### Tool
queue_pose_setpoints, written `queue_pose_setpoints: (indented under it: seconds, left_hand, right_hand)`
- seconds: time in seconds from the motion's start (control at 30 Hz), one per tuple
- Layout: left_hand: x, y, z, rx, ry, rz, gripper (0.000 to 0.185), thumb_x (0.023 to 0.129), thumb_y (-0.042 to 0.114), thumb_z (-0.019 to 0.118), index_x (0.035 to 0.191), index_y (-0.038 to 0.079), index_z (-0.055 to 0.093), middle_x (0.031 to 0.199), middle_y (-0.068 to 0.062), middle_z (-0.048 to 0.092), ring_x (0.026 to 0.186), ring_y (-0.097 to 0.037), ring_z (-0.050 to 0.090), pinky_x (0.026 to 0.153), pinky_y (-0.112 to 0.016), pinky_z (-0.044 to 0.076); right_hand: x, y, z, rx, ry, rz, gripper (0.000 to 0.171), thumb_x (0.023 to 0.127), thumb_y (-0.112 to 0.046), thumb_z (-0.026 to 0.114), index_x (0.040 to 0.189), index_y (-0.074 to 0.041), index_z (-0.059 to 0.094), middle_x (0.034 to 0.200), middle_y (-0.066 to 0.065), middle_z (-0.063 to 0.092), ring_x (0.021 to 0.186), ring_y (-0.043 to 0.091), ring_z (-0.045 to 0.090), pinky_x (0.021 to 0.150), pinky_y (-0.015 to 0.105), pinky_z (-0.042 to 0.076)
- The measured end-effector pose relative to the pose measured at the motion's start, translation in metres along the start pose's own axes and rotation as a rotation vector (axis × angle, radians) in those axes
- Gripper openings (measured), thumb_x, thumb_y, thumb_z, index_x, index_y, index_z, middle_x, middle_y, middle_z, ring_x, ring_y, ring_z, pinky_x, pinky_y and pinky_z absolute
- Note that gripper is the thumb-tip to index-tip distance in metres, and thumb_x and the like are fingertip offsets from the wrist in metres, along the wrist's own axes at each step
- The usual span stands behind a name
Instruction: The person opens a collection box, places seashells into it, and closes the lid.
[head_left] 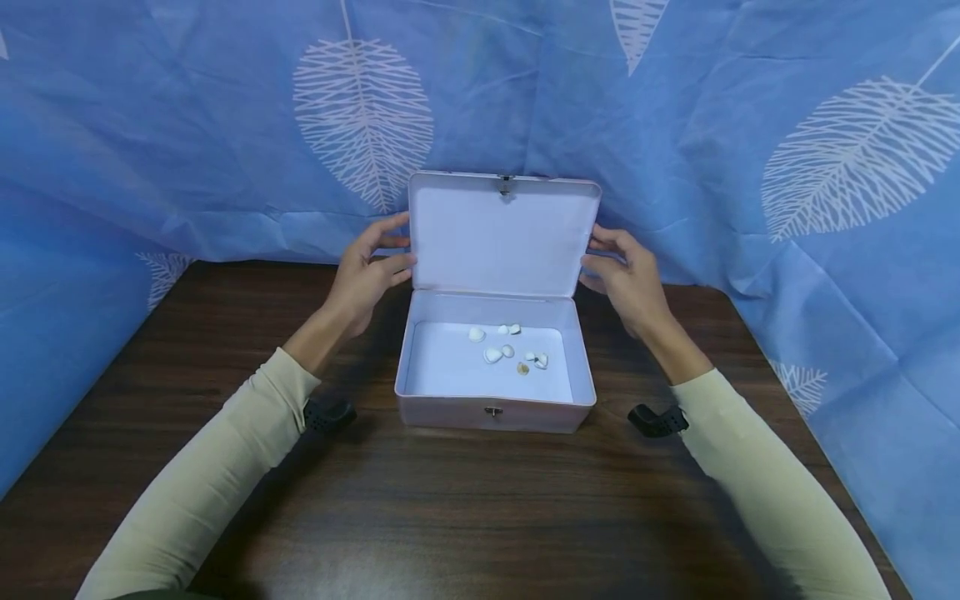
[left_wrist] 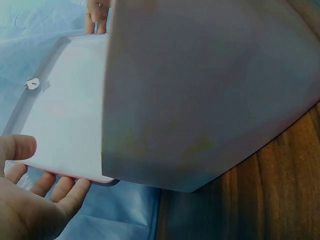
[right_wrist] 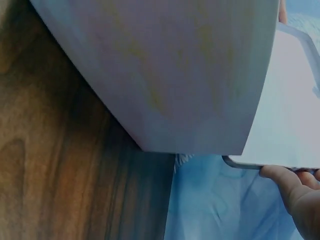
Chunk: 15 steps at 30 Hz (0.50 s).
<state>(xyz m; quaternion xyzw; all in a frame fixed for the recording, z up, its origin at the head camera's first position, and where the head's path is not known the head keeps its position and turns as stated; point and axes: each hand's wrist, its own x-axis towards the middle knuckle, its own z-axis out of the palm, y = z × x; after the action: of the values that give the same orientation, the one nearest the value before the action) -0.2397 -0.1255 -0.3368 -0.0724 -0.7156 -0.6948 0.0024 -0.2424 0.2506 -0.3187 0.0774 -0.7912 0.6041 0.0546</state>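
Near the table's (head_left: 480,517) far edge sits a white tin box (head_left: 495,412) — lid (head_left: 502,237) upright, shells (head_left: 510,352) inside. Left hand (head_left: 367,279) and right hand (head_left: 630,279) hold the lid's side edges — fingers loosely curved, slightly spread.

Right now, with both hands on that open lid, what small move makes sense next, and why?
Probably tip the lid gently forward towards shut. The left hand and right hand hold its two side edges, it stands upright, and the shells already lie loose inside the box. Nothing else lies on the table to put in. They could equally be just finishing opening it.
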Motion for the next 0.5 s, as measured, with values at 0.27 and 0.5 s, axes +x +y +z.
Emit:
queue_pose_setpoints:
  seconds: [0.27, 0.5]
  left_hand:
    - [-0.003, -0.006, 0.002, -0.027, 0.023, 0.06, 0.06, 0.112, 0.009, 0.066, 0.168, 0.023, 0.053, 0.158, -0.019, 0.05, 0.149, -0.036, 0.056, 0.13, -0.052, 0.049]
    - [-0.004, -0.012, 0.004, -0.053, 0.03, 0.1, 0.058, 0.111, 0.005, 0.066, 0.166, 0.015, 0.053, 0.152, -0.015, 0.053, 0.148, -0.037, 0.057, 0.131, -0.056, 0.047]
  right_hand:
    - [-0.006, 0.002, 0.008, 0.228, 0.046, -0.031, 0.046, 0.108, -0.004, 0.064, 0.152, 0.004, 0.056, 0.135, 0.001, 0.06, 0.123, 0.015, 0.065, 0.107, 0.029, 0.064]
    - [-0.008, 0.011, 0.009, 0.356, 0.024, -0.087, 0.023, 0.113, -0.007, 0.056, 0.135, -0.005, 0.061, 0.144, 0.0, 0.058, 0.124, 0.018, 0.064, 0.129, 0.07, 0.038]
